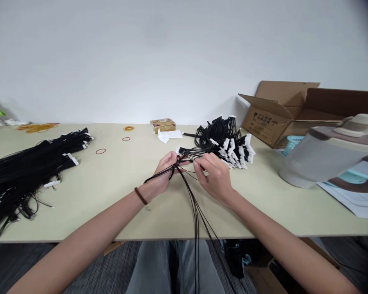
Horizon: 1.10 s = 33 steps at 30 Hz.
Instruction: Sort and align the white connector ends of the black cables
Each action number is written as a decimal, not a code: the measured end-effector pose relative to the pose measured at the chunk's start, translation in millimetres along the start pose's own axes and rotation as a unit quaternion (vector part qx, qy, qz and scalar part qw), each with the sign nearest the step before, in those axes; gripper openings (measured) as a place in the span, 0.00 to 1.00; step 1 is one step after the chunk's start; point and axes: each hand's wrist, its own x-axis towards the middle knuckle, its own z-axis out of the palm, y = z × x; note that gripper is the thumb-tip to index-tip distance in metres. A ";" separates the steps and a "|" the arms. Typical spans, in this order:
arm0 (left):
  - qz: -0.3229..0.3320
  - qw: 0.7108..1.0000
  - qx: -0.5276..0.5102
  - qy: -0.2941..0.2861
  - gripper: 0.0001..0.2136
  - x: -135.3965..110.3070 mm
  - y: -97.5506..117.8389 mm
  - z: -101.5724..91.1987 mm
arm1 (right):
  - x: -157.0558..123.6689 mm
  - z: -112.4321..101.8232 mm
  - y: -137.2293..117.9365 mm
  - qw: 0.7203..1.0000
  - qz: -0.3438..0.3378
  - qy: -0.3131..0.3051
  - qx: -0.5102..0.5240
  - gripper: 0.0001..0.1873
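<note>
My left hand (pixel 164 173) is closed around a bundle of thin black wires (pixel 196 212) near their connector ends; a brown band sits on that wrist. My right hand (pixel 213 175) pinches the same wires just to the right. The wires trail down over the front table edge onto my lap. Behind my hands lies a pile of black cables with white connectors (pixel 230 143).
A large heap of black cables (pixel 27 167) covers the table's left. Loose rubber bands (pixel 100 151) and a small brown box (pixel 163 125) lie at the back. An open cardboard box (pixel 282 112) and a beige kettle (pixel 322 153) stand at right.
</note>
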 end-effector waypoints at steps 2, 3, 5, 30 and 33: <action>0.002 1.000 0.008 0.003 0.10 -0.2 0.5 0.8 | 0.5 -0.4 0.3 1.000 -0.004 -0.015 -0.015 0.09; 0.002 1.000 0.012 0.005 0.11 -0.3 0.7 1.2 | 0.7 -0.6 0.3 1.000 -0.005 -0.021 -0.020 0.10; 0.002 1.000 0.018 0.011 0.12 -0.4 0.9 1.6 | 1.0 -0.9 0.3 0.999 -0.003 -0.029 -0.026 0.11; -0.007 0.995 0.088 -0.041 0.12 -8.2 3.2 8.4 | -3.5 5.1 1.4 0.997 -0.052 -0.006 -0.064 0.08; -0.013 0.996 0.083 -0.036 0.12 -9.1 4.5 9.3 | -3.4 4.8 1.9 0.996 -0.058 -0.005 -0.061 0.08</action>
